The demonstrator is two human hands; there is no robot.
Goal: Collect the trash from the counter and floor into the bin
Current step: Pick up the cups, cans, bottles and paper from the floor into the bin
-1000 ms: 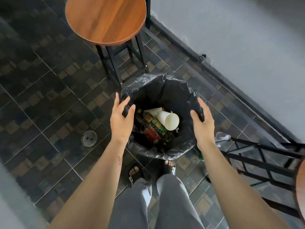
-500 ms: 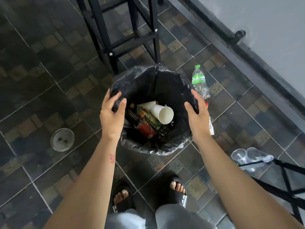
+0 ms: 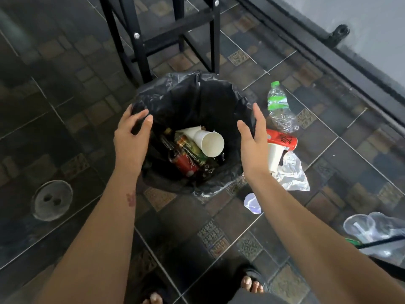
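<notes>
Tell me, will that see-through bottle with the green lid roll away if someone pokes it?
Probably yes: the bottle lies on its side on the floor beside the bin, and it is round. It looks empty, so likely light. Its walls look crinkled, so it may squash and crackle when squeezed.

- Floor: dark square tiles, small tan patterned insets, pale grout lines.
- Round grey drain set into the tiles at left, two holes in its cover.
- Black metal stool frame at top centre, bolted crossbars between legs.
- Pale grey wall at upper right.
- Black skirting along the wall foot, small black knob on it.
- Soft, even light, faint gleam on tiles.
</notes>
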